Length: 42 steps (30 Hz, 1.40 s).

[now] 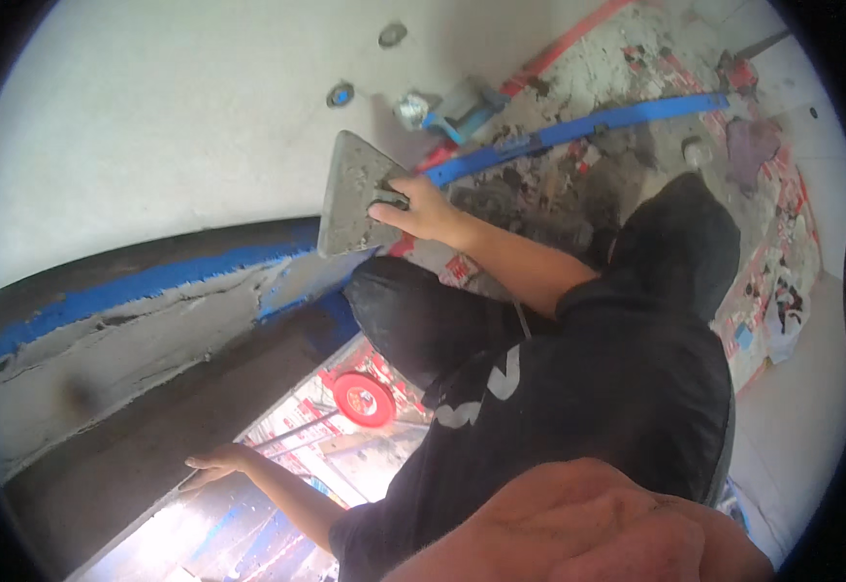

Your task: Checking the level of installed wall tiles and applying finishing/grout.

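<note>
My right hand (pixel 413 202) grips the handle of a mortar-smeared trowel (pixel 350 175), which is held flat face up beside the pale wall (pixel 132 116). My left hand (pixel 214 466) rests at the edge of a dark, wet-looking ledge (pixel 151 407) on the lower left, with fingers apart. Along the recess above that ledge runs rough grey render (pixel 103 359) with a band of blue coating (pixel 122 296).
A long blue bar (pixel 617 118) lies across a littered ground sheet (pixel 753 242), near a small teal-handled tool (pixel 462 112). My bent legs (pixel 675 233) occupy the middle right. Below the ledge's edge, a red round object (pixel 365 400) shows among bright clutter.
</note>
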Available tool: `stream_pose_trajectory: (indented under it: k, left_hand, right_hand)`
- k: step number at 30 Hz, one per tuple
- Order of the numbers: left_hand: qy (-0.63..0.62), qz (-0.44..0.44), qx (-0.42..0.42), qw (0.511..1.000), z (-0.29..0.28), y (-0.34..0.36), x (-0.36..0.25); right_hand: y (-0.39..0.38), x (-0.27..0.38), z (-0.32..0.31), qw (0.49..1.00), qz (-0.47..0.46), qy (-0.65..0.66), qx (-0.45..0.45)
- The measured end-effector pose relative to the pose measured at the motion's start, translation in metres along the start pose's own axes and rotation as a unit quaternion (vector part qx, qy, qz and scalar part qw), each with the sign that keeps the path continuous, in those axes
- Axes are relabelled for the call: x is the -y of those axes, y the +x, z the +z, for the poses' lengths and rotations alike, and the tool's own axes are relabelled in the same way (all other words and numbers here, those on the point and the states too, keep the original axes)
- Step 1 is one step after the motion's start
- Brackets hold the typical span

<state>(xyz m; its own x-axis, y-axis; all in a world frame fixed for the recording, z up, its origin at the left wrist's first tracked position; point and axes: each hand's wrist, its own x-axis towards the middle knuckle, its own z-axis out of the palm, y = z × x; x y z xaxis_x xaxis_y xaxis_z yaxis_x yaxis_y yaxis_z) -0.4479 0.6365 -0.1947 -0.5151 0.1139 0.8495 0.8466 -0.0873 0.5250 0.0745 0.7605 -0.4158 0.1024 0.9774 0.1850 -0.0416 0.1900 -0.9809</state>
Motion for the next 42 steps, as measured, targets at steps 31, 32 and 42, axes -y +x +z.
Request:
stream_pose_trajectory:
  k: [31, 32, 42]
  left_hand:
    - [-0.131, 0.036, -0.013, 0.991, 0.015, -0.016, -0.002]
    - [-0.117, 0.023, -0.012, 0.993, 0.011, -0.011, 0.006]
    - [-0.010, 0.167, -0.004, 0.986, 0.012, -0.010, -0.014]
  right_hand:
    - [0.191, 0.254, -0.191, 0.922, -0.090, -0.349, -0.142]
    - [0.191, 0.243, -0.194, 0.884, -0.131, -0.411, -0.180]
    - [0.172, 0.257, -0.204, 0.912, 0.011, -0.398, -0.105]
